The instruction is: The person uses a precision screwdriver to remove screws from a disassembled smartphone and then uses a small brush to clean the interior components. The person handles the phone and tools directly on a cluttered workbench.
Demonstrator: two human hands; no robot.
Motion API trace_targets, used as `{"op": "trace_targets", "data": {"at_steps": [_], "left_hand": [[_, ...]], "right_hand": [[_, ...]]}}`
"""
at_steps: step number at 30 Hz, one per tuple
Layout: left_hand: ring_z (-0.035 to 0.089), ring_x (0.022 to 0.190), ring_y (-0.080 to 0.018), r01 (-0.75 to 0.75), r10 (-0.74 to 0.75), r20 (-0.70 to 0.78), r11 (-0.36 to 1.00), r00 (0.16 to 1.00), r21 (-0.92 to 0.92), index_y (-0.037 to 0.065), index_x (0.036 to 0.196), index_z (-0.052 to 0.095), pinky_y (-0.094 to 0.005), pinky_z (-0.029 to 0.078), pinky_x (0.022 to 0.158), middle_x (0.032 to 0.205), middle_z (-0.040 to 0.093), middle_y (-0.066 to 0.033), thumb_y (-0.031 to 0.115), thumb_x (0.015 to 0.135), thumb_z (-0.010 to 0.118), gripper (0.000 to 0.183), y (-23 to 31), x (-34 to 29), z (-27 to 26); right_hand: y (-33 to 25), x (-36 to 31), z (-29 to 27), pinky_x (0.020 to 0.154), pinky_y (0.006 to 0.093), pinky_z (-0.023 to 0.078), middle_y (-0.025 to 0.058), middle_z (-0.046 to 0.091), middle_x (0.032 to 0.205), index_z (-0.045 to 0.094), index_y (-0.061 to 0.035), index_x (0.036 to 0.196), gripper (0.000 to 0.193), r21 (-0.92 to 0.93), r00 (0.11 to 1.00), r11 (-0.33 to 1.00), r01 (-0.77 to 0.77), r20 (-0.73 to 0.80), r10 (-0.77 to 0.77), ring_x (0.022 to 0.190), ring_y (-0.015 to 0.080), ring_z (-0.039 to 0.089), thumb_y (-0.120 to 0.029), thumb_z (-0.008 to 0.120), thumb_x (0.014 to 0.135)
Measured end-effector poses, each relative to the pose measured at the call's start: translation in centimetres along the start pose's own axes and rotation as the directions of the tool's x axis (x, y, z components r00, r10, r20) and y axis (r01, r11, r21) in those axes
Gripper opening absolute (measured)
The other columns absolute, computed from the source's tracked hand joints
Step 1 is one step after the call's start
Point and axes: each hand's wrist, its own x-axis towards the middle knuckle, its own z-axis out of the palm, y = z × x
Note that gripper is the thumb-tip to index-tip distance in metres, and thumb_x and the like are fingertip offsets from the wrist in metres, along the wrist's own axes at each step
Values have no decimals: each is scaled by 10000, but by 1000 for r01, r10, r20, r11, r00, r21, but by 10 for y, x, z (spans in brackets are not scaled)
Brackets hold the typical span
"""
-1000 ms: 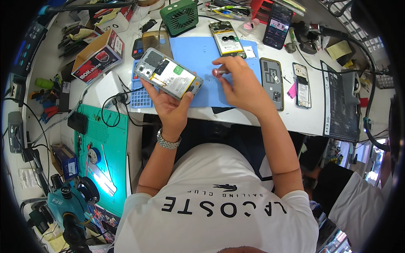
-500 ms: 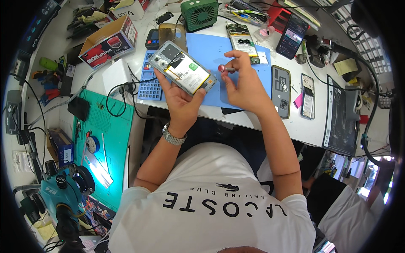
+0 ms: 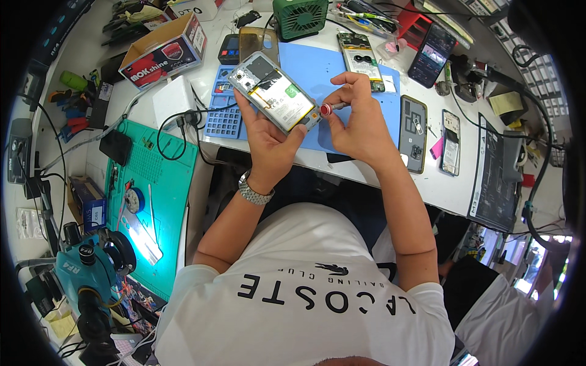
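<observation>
My left hand (image 3: 271,146) grips an opened phone (image 3: 268,85), its back cover off and its white battery showing. The phone is tilted above the blue mat (image 3: 314,61), thumb on its lower edge. Between the fingers and thumb of my right hand (image 3: 363,131) is a small screwdriver (image 3: 327,110) with a red round cap and a grey shaft. The cap is close beside the phone's lower right corner; whether they touch I cannot tell. My fingers hide the rest of the tool.
Behind my right hand lies another opened phone (image 3: 360,58). A grey back cover (image 3: 414,137) and a phone frame (image 3: 450,146) lie to the right. A green fan (image 3: 299,17) stands at the back, an open box (image 3: 159,58) back left, a teal microscope (image 3: 85,268) near left.
My right hand has brought the screwdriver lower and closer to the phone's corner. The whole view has shifted slightly; my left hand still holds the phone.
</observation>
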Motion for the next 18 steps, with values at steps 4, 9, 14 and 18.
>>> {"op": "trace_targets", "data": {"at_steps": [4,9,14,18], "left_hand": [[647,1279,-325,5,-5,8,1000,1000,12,164,1634,-261,-451,538,1084,1462,535,-233,-169,874,652,1234,0,0,0],[632,1296,-308,-9,9,6,1000,1000,-5,164,1639,-253,-446,534,1087,1480,514,-226,-167,866,662,1243,0,-1,1],[593,1311,-254,17,-17,4,1000,1000,-7,157,1617,-311,-409,536,1073,1516,445,-186,-175,843,641,1270,3,-1,2],[595,1321,-271,-3,3,10,1000,1000,3,156,1627,-286,-424,530,1083,1514,456,-202,-177,845,644,1260,3,0,2]], "right_hand": [[0,-1,0,885,445,543,191,728,959,423,-11,1271,524,33,1000,999,-20,10,20,1022,369,731,85,708,841],[4,-2,0,903,450,532,187,716,960,428,-11,1274,534,4,1000,1000,-2,10,2,1020,370,721,93,698,826],[2,-3,0,919,451,521,175,695,962,437,-16,1284,551,-18,1000,1000,2,23,-1,1019,366,706,101,689,809],[9,-4,2,874,436,535,187,718,978,434,-15,1285,539,3,999,999,45,-11,-45,1021,364,718,110,680,822]]}}
